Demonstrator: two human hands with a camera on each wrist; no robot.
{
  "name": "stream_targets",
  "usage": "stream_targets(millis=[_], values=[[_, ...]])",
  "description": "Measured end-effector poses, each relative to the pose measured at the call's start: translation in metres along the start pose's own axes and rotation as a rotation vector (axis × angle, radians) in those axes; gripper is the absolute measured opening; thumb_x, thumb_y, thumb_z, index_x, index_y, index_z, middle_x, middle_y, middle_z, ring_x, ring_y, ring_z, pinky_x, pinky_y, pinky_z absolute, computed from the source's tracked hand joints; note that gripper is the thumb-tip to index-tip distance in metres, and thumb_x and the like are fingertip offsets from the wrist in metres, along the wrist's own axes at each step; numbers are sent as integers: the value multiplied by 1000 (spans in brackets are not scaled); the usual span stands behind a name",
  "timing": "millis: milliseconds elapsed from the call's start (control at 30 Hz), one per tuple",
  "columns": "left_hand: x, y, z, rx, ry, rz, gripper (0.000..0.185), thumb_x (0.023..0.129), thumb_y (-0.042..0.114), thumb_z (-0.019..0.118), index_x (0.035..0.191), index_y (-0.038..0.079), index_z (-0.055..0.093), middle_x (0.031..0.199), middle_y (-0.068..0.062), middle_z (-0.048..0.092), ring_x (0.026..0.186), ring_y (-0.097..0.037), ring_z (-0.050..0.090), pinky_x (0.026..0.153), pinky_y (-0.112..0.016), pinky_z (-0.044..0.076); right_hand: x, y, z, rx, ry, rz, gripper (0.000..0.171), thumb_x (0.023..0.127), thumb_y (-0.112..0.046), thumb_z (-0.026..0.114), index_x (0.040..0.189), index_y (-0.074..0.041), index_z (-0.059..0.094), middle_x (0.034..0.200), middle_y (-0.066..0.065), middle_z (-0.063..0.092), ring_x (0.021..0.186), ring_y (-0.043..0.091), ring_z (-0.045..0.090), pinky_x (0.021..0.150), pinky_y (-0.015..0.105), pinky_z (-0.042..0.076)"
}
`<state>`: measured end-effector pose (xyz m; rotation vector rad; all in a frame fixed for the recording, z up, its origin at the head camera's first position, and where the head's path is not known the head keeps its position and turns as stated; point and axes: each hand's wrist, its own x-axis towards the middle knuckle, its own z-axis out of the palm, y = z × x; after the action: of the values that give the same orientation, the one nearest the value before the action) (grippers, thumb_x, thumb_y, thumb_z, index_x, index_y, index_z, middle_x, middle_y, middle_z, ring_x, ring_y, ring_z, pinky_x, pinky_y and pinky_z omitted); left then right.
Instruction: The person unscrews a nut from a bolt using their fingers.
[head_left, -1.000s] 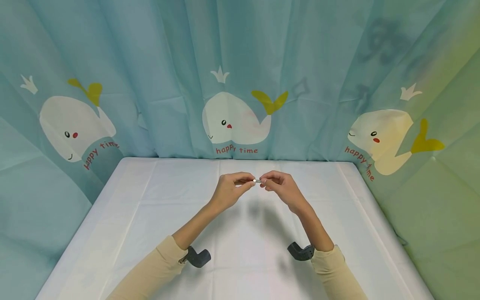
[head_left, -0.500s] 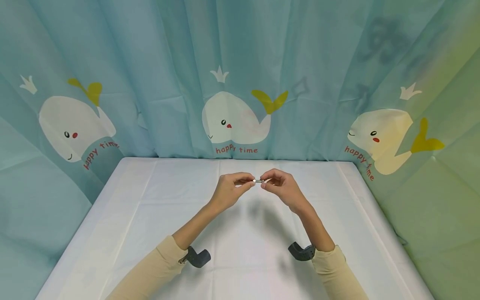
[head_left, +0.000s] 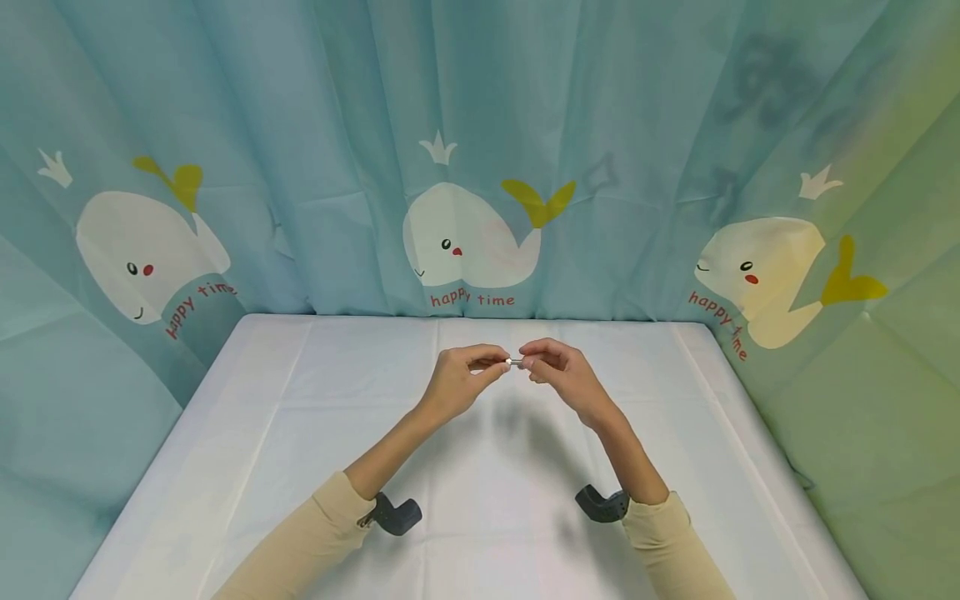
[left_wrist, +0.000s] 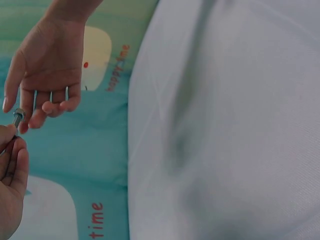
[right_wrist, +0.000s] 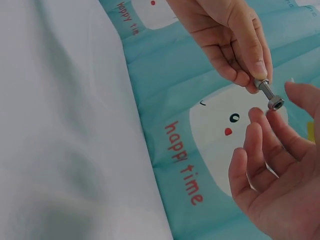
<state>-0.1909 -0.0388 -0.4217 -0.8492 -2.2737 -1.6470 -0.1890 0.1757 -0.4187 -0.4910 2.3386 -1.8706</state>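
Observation:
My left hand point(head_left: 459, 379) pinches a small metal bolt point(right_wrist: 268, 91) by one end, between thumb and fingers, over the table. Threads show along the shank, and a hex nut point(right_wrist: 276, 103) sits on the end that points to my right hand point(head_left: 572, 379). In the right wrist view that hand's thumb point(right_wrist: 303, 96) stands apart from the nut, while a fingertip lies right at its lower side. The right fingers are spread and loosely bent. The left wrist view shows the bolt point(left_wrist: 18, 118) between both hands, with the right palm facing the camera.
A white cloth covers the table point(head_left: 337, 483). Behind and at the sides hangs a blue-green curtain point(head_left: 345, 233) printed with whales. Each wrist wears a dark camera mount, the left mount point(head_left: 397, 515) and the right mount point(head_left: 602, 504), both jutting inward above the cloth.
The right thumb and fingers have shifted slightly at the nut end, apart half a second ago and with the thumb now farther forward. The left hand and bolt stay in place.

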Motion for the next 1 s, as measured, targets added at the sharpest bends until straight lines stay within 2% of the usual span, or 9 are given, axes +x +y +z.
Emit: stream_targets(millis=[100, 200, 300, 433, 600, 700, 833, 933, 1000], values=[[0, 0, 0, 0, 1, 8, 10, 91, 5, 73, 100, 1, 76, 93, -5, 74, 85, -16, 72, 79, -25, 58, 1, 1, 0, -26, 10, 17, 28, 101, -22, 62, 114, 2, 67, 103, 16, 69, 96, 24, 63, 89, 37, 54], [0, 0, 0, 4, 1, 10, 9, 91, 5, 74, 99, 2, 76, 92, -5, 74, 85, -16, 72, 79, -25, 58, 1, 1, 0, -15, 11, 1, 26, 99, -19, 65, 112, 3, 67, 104, 20, 69, 96, 24, 64, 89, 35, 54], [0, 0, 0, 5, 5, 12, 9, 91, 5, 74, 99, 2, 76, 92, -5, 74, 86, -16, 72, 79, -25, 58, 1, 1, -1, 1, 5, -28, 24, 97, -15, 67, 113, 3, 67, 104, 17, 69, 95, 23, 65, 87, 33, 55], [0, 1, 0, 0, 8, 14, 9, 90, 5, 74, 99, 3, 76, 91, -5, 74, 85, -16, 72, 80, -25, 58, 0, 0, -1, -14, 5, -66, 21, 94, -11, 71, 111, 0, 68, 99, 7, 69, 85, 21, 65, 80, 36, 54], [0, 1, -1, 1, 6, 14, 8, 91, 5, 74, 98, 2, 76, 92, -5, 74, 85, -16, 72, 79, -26, 58, 0, -1, -1, -9, 4, -82, 19, 92, -8, 72, 108, 0, 68, 95, 10, 67, 77, 20, 63, 74, 35, 53], [0, 1, -1, 1, 7, 13, 8, 91, 5, 74, 98, 2, 76, 92, -5, 74, 86, -17, 72, 79, -26, 58, -1, -2, -1, -1, 1, -81, 18, 92, -6, 72, 108, 2, 68, 97, 15, 66, 77, 19, 62, 73, 31, 52], [0, 1, -1, -1, 9, 11, 8, 90, 5, 74, 98, 2, 76, 92, -5, 74, 86, -17, 72, 79, -26, 58, -2, -3, 0, 7, -3, -73, 19, 92, -5, 71, 109, 2, 67, 102, 22, 63, 79, 19, 62, 76, 37, 52], [-1, 1, 0, -1, 8, 7, 8, 91, 4, 74, 98, 1, 75, 92, -6, 74, 86, -17, 72, 80, -26, 58, -2, -4, 1, 17, -10, -65, 20, 92, -6, 71, 110, 2, 66, 106, 23, 61, 82, 24, 63, 78, 39, 52], [-1, 1, 0, -2, 8, 4, 9, 91, 4, 74, 99, 1, 75, 92, -6, 74, 86, -17, 72, 80, -26, 58, -3, -4, 1, 30, -17, -61, 23, 93, -5, 71, 113, 2, 64, 111, 22, 61, 85, 29, 63, 79, 36, 53]])
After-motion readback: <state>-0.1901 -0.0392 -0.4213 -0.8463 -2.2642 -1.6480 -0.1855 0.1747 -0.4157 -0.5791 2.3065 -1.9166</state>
